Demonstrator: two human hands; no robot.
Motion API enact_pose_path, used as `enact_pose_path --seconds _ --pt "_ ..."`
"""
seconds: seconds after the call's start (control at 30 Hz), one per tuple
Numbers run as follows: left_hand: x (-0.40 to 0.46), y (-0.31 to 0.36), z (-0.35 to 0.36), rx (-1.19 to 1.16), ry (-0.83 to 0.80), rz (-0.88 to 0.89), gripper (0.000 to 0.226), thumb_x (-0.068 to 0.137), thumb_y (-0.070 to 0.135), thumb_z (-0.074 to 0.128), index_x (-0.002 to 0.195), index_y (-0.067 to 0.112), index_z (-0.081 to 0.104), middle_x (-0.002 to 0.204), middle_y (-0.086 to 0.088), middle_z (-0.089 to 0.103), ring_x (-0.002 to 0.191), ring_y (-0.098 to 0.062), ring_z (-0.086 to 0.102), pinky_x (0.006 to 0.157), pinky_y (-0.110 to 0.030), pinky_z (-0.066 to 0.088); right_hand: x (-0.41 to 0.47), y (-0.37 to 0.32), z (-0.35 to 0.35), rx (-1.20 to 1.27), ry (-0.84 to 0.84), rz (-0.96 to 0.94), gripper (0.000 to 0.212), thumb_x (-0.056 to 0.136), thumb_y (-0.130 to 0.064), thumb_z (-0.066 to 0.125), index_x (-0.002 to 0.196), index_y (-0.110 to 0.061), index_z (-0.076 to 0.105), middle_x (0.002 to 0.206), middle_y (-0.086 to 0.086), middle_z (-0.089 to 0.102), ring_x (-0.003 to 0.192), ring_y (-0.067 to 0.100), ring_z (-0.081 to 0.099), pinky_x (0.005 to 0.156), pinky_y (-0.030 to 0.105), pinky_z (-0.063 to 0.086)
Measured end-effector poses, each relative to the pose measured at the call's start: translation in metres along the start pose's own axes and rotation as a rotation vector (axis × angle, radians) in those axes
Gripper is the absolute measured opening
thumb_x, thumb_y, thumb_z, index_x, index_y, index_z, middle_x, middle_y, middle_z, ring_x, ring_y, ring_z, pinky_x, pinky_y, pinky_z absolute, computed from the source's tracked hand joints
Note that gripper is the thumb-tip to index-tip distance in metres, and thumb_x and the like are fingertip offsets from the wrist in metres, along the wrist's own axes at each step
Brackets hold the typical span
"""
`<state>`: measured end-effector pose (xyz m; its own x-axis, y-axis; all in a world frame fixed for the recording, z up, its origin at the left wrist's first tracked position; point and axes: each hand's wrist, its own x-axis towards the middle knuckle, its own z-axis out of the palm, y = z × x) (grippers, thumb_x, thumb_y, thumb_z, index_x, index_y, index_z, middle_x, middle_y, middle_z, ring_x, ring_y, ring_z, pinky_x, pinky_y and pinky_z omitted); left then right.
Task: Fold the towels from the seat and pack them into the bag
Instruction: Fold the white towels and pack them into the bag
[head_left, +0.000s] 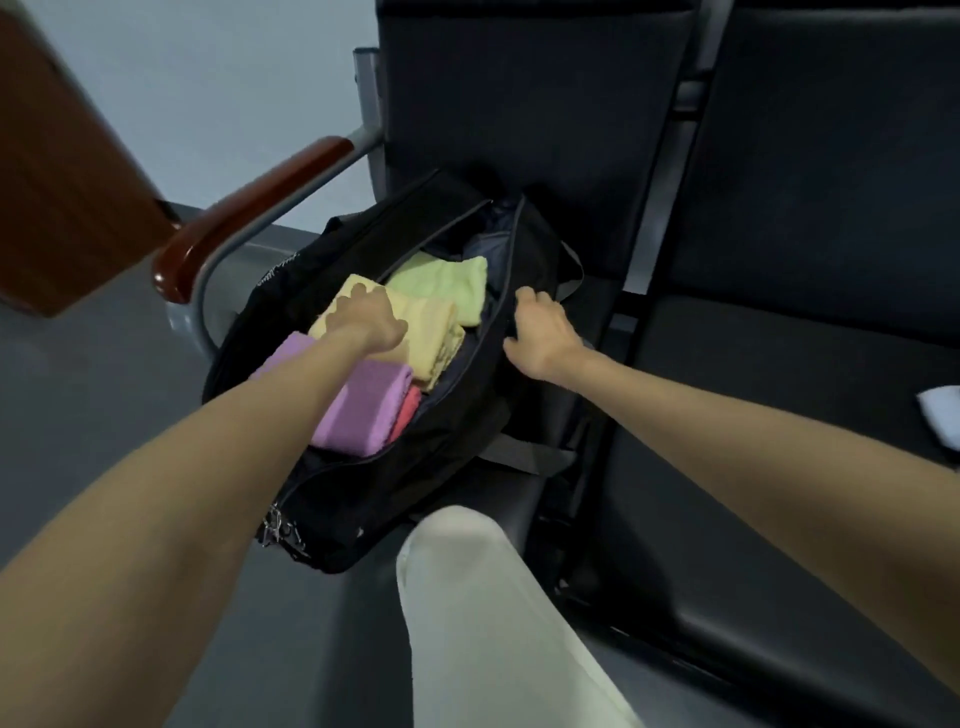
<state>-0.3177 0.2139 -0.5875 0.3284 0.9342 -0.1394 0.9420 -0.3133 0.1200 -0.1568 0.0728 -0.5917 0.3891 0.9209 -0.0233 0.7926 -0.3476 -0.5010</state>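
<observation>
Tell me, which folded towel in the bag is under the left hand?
The yellow towel: the left hand rests on it, between the green towel and purple towel.

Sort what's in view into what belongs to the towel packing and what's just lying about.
Job: black bag; yellow towel, green towel, purple towel, red towel inside it; white cloth on the seat; left hand; right hand.

Lying about: armrest; wooden door.

fluffy terry towels (363, 410), matt fabric bag (363, 499), glossy wooden armrest (249, 213)
</observation>
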Motion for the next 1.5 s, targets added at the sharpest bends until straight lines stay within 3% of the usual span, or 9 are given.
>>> enact_pose_path --seconds 0.27,0.5,0.6,0.8,1.03,1.2,1.33,1.43,1.5 --pt "-0.097 0.126 0.031 -0.101 -0.036 0.255 0.059 0.094 0.036 0.051 0.145 0.013 0.035 0.149 -0.016 0.031 0.131 -0.04 0.038 0.107 -0.047 0.037 -0.129 0.128 -0.082 0.046 0.063 0.316 0.054 0.092 -0.017 0.056 0.137 -0.004 0.029 0.137 0.019 0.035 0.127 0.037 0.036 0.098 0.042 0.039" --pt "-0.175 0.266 0.067 -0.082 -0.212 0.522 0.062 0.099 0.04 0.045 0.152 0.018 0.023 0.158 -0.011 0.016 0.141 -0.035 0.025 0.113 -0.044 0.03 -0.269 0.266 -0.137 0.022 0.165 0.597 0.056 0.085 -0.017 0.061 0.129 0.004 0.033 0.13 0.028 0.041 0.118 0.042 0.045 0.095 0.041 0.04" --pt "-0.208 0.327 0.083 -0.073 -0.273 0.657 0.062 0.098 0.04 0.046 0.152 0.019 0.023 0.159 -0.009 0.015 0.144 -0.033 0.021 0.115 -0.044 0.027 -0.321 0.312 -0.157 0.011 0.246 0.63 0.056 0.086 -0.012 0.06 0.133 0.004 0.033 0.126 0.029 0.041 0.113 0.045 0.046 0.091 0.041 0.038" --pt "-0.279 0.428 0.117 -0.095 -0.317 0.986 0.059 0.094 0.036 0.055 0.148 0.021 0.034 0.156 -0.008 0.026 0.141 -0.031 0.028 0.112 -0.043 0.031 -0.396 0.381 -0.185 -0.253 0.315 0.59 0.058 0.081 -0.001 0.054 0.137 0.0 0.038 0.131 0.024 0.042 0.115 0.044 0.041 0.094 0.049 0.035" --pt "-0.334 0.506 0.155 -0.046 -0.289 1.322 0.052 0.091 0.034 0.062 0.138 0.016 0.048 0.144 -0.006 0.046 0.131 -0.025 0.043 0.103 -0.044 0.039 -0.425 0.426 -0.195 -0.341 0.404 0.668 0.046 0.085 -0.008 0.056 0.131 -0.004 0.049 0.136 0.017 0.046 0.119 0.042 0.041 0.091 0.047 0.036" --pt "-0.357 0.533 0.181 -0.055 -0.299 1.314 0.034 0.092 0.029 0.058 0.121 0.011 0.059 0.118 -0.009 0.063 0.113 -0.03 0.055 0.091 -0.043 0.045 -0.426 0.453 -0.193 -0.269 0.469 0.686 0.039 0.092 -0.017 0.042 0.125 0.002 0.051 0.12 0.024 0.053 0.104 0.044 0.048 0.085 0.047 0.038" --pt "-0.37 0.551 0.198 -0.107 -0.351 1.234 0.037 0.09 0.031 0.059 0.124 0.018 0.06 0.116 -0.008 0.065 0.11 -0.029 0.056 0.09 -0.043 0.046 -0.43 0.464 -0.195 -0.208 0.524 0.742 0.031 0.089 -0.006 0.045 0.118 0.003 0.054 0.107 0.026 0.056 0.096 0.043 0.048 0.079 0.044 0.036" --pt "-0.376 0.562 0.204 -0.269 -0.342 1.176 0.015 0.091 0.022 0.057 0.098 0.01 0.063 0.097 -0.011 0.065 0.093 -0.032 0.059 0.077 -0.04 0.047 -0.434 0.467 -0.195 -0.168 0.561 0.729 0.032 0.086 -0.004 0.046 0.116 0.001 0.056 0.104 0.024 0.059 0.094 0.043 0.048 0.079 0.043 0.036" --pt "-0.377 0.565 0.2 -0.441 -0.33 1.104 0.01 0.091 0.015 0.056 0.088 0.007 0.061 0.088 -0.008 0.064 0.084 -0.026 0.059 0.069 -0.034 0.044 -0.438 0.467 -0.195 -0.158 0.599 0.699 0.038 0.084 -0.002 0.047 0.121 -0.001 0.056 0.107 0.022 0.06 0.094 0.043 0.049 0.082 0.044 0.038"
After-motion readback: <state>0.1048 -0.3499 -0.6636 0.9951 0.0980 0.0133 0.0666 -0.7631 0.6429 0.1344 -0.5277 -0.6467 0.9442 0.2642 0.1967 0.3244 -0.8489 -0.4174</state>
